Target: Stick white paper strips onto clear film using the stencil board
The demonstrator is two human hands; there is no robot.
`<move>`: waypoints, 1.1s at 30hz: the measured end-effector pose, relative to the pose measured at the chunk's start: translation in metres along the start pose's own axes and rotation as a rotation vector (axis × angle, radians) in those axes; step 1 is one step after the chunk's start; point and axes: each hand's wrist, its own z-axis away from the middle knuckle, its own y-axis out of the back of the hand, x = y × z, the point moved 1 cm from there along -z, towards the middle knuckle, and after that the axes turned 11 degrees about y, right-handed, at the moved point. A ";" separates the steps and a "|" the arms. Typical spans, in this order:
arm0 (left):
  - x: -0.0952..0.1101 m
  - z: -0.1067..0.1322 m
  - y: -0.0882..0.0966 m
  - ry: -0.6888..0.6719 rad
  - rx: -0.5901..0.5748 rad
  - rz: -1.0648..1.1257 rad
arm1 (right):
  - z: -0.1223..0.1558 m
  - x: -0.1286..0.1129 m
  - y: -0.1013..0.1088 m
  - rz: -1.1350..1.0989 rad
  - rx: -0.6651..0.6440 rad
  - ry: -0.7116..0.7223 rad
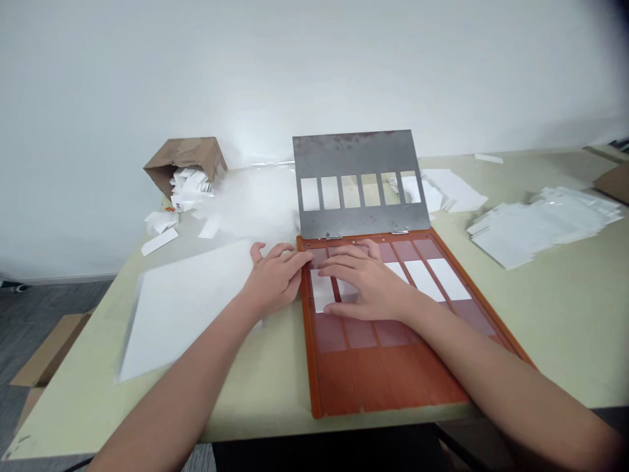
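Observation:
An orange-brown slotted tray lies on the table in front of me, with white rectangular cards lying in its channels. Hinged at its far edge, a grey metal lid with several rectangular windows stands raised. My right hand lies flat with fingers stretched out on the cards at the tray's left end. My left hand rests at the tray's left rim, fingers extended toward the first card. Neither hand holds anything.
A large white sheet lies left of the tray. A tipped cardboard box spills white slips at the back left. Clear plastic film sits behind it. A pile of white bags lies at right. The table edge runs near me.

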 end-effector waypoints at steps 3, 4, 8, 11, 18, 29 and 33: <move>0.001 0.001 0.000 -0.014 0.012 -0.004 | 0.001 0.001 0.000 0.009 -0.006 -0.001; 0.001 0.001 0.001 -0.018 0.012 -0.004 | 0.001 0.001 0.000 0.011 -0.010 -0.001; 0.004 0.003 0.004 -0.048 -0.042 -0.005 | 0.000 0.001 -0.001 0.008 -0.023 0.005; 0.009 0.006 0.006 -0.096 -0.096 0.010 | 0.000 0.000 -0.001 0.019 -0.023 0.006; 0.021 0.017 0.003 -0.154 -0.175 0.103 | -0.001 -0.002 0.004 0.019 -0.023 0.018; 0.016 0.011 -0.001 0.112 -0.040 0.093 | 0.000 -0.003 0.010 -0.040 -0.083 0.000; 0.015 0.010 -0.002 0.126 0.008 0.051 | -0.001 -0.003 0.008 -0.025 -0.097 -0.012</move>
